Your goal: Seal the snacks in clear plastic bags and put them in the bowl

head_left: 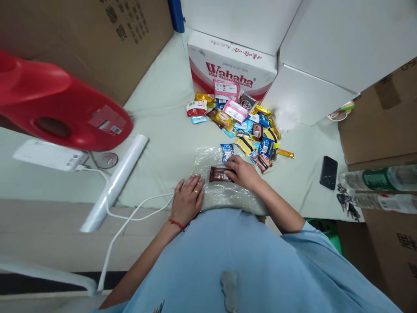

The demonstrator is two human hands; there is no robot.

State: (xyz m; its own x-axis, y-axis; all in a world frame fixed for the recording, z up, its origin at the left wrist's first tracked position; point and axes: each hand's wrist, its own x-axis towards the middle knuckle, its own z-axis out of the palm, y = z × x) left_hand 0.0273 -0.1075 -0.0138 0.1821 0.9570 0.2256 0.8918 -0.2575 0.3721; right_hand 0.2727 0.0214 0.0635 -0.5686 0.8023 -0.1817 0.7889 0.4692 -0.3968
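My right hand (243,172) has its fingers closed at the right end of a dark brown wrapped snack bar (219,174), which lies on a sheet of clear plastic film (203,161). Just above these fingers is a small blue snack packet (227,150), also on the film. Flat against the film's left edge rests my left hand (188,198), fingers stretched out and nothing in them. Beyond the film a heap of colourful snack packets (246,126) spreads across the pale green cloth.
A white and red Wahaha box (231,65) stands behind the heap. To the left are a roll of clear film (115,180), a large red jug (61,104) and a white cable (133,213). A black phone-like object (329,172), keys (347,202) and plastic bottles (379,179) lie right.
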